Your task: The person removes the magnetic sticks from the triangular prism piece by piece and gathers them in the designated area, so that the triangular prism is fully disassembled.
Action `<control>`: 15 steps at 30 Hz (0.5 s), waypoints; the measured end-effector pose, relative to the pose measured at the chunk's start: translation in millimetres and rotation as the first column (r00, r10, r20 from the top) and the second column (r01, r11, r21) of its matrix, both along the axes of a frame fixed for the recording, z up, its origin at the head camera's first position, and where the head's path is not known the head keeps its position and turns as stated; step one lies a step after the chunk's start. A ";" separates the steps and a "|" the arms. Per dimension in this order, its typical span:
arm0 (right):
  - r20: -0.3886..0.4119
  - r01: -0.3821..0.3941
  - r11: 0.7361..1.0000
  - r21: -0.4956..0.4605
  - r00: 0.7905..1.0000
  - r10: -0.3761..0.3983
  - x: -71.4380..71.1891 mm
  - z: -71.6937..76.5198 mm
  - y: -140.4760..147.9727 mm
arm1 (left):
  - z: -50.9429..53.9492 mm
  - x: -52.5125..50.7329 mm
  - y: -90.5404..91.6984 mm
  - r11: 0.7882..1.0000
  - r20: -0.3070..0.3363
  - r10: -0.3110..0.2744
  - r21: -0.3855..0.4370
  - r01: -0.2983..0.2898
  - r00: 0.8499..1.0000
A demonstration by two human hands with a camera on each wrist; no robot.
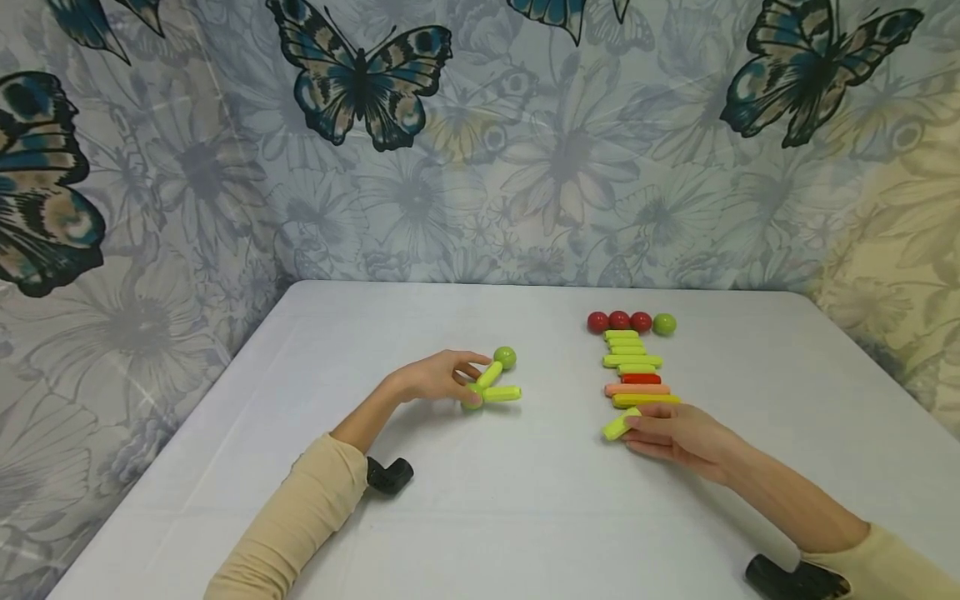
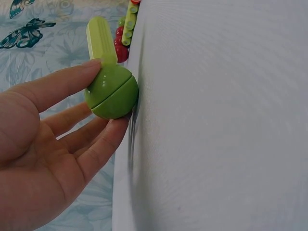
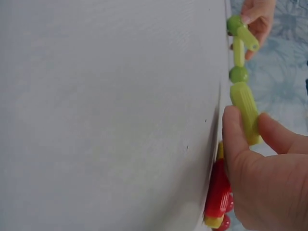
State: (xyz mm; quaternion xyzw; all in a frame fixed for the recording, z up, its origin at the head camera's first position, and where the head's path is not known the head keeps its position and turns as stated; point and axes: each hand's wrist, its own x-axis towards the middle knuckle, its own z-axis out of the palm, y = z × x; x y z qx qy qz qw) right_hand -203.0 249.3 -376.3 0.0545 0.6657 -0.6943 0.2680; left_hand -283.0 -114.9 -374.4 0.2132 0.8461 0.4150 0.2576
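My left hand (image 1: 437, 377) grips a green ball (image 2: 111, 94) between thumb and fingers. Two yellow-green rods fan out from that ball: one rod (image 1: 502, 393) points right, the other rod (image 1: 490, 374) slants away to a second green ball (image 1: 505, 358). To the right, my right hand (image 1: 686, 437) pinches a loose yellow-green rod (image 1: 619, 424) between thumb and fingers, its far end free. This ribbed rod (image 3: 245, 108) is held just in front of a column of rods. The left hand's ball is mostly hidden by fingers in the head view.
Beyond the right hand lies the column: a yellow rod (image 1: 645, 401), a salmon rod (image 1: 636, 389), a red rod (image 1: 641, 378) and several yellow-green rods (image 1: 632, 361). Behind them sit three red balls (image 1: 619, 321) and a green ball (image 1: 664, 324). Butterfly-patterned fabric (image 1: 562, 167) backs the white table (image 1: 495, 517).
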 end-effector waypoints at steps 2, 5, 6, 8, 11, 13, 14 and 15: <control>-0.003 -0.011 1.000 0.015 1.000 0.012 2.0 0.0 2.4 | 0.9 0.5 0.1 1.000 0.000 0.002 -0.002 -0.002 1.000; 0.003 -0.017 0.999 0.041 1.000 0.017 4.9 -0.9 6.7 | 1.5 1.3 0.2 1.000 -0.001 0.005 -0.001 -0.005 1.000; -0.002 -0.023 0.998 0.050 1.000 0.023 5.8 -1.2 8.6 | 1.7 1.7 0.4 1.000 -0.003 0.005 -0.001 -0.005 1.000; 0.010 -0.018 0.998 0.054 1.000 0.018 8.2 -1.7 12.4 | 1.8 2.3 0.4 1.000 -0.006 0.005 -0.003 -0.005 1.000; 0.025 -0.012 0.998 0.061 1.000 0.010 11.8 -1.8 19.0 | 2.4 3.0 0.2 1.000 -0.006 0.006 -0.006 -0.006 1.000; 0.037 -0.002 0.998 0.059 0.999 0.000 14.3 -1.5 24.0 | 3.1 3.3 0.4 1.000 -0.009 0.005 -0.010 -0.005 1.000; 0.042 0.006 0.998 0.056 0.999 -0.008 15.3 -1.4 27.1 | 3.2 3.3 0.5 1.000 -0.011 0.004 -0.012 -0.005 1.000; 0.050 0.023 0.998 0.054 0.998 -0.025 16.1 -1.4 29.7 | 3.4 3.2 0.4 1.000 -0.011 0.006 -0.016 -0.006 1.000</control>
